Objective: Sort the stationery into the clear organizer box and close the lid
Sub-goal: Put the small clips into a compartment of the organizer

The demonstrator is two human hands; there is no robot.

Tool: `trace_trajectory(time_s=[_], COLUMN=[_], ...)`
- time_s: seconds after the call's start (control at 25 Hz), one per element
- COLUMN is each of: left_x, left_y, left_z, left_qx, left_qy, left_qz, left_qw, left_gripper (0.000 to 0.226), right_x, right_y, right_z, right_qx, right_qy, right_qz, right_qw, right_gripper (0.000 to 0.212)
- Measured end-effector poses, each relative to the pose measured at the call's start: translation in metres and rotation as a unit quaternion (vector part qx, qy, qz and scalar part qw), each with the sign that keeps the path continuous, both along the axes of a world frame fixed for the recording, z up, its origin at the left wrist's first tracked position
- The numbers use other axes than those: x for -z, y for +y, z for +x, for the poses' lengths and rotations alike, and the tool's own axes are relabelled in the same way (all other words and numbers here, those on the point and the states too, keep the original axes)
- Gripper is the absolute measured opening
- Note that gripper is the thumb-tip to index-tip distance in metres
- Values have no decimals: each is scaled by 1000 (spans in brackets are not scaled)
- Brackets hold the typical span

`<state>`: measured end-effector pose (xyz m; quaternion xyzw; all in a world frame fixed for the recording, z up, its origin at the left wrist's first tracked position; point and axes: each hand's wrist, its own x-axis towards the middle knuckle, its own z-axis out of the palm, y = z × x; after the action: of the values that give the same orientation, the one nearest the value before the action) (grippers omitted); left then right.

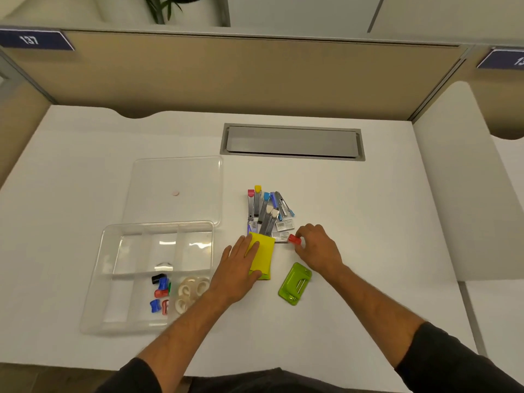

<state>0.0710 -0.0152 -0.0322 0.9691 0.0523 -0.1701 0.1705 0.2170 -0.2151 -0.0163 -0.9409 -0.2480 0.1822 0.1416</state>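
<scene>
While right hand (314, 248) pinches small red sharpener (292, 239) at fingertips, just beside stapler pile (268, 211): light, rigid, slick plastic, pinch flat sides. Left hand (238, 268) flat, fingers straight, on yellow sticky-note pad (262, 255). Clear organizer box (147, 276) well left of grip, lid (175, 188) off.

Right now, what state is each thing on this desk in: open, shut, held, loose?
Organizer box: open, partly filled.
Lid: off, flat behind the box.
Sharpeners: in a front compartment.
Tape rolls: in the next compartment.
Yellow pad: under the left hand.
Red sharpener: pinched by the right hand.
Green hole punch: loose.
Clippers pile: loose.
</scene>
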Motion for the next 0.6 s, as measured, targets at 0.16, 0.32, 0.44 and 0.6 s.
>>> trace_trajectory(time_s=[0.16, 0.32, 0.44, 0.6], left_x=[-10, -16, -16, -17], left_y=[20, 57, 91, 124], left_z=[-34, -77, -112, -150], left_qx=[-27, -81, -97, -94], left_qy=[-19, -28, -27, -19], left_qz=[14, 14, 17, 28], left_qw=[999, 996, 995, 995], left_gripper=[76, 76, 84, 84], right_x=[-14, -28, -35, -41], right_y=[15, 43, 67, 99], right_z=[-24, -53, -75, -109], right_qx=[-4, -9, -25, -24], right_qy=[-12, 11, 5, 8], right_qz=[52, 73, 92, 118], right_qw=[999, 997, 995, 993], right_gripper=[24, 27, 26, 23])
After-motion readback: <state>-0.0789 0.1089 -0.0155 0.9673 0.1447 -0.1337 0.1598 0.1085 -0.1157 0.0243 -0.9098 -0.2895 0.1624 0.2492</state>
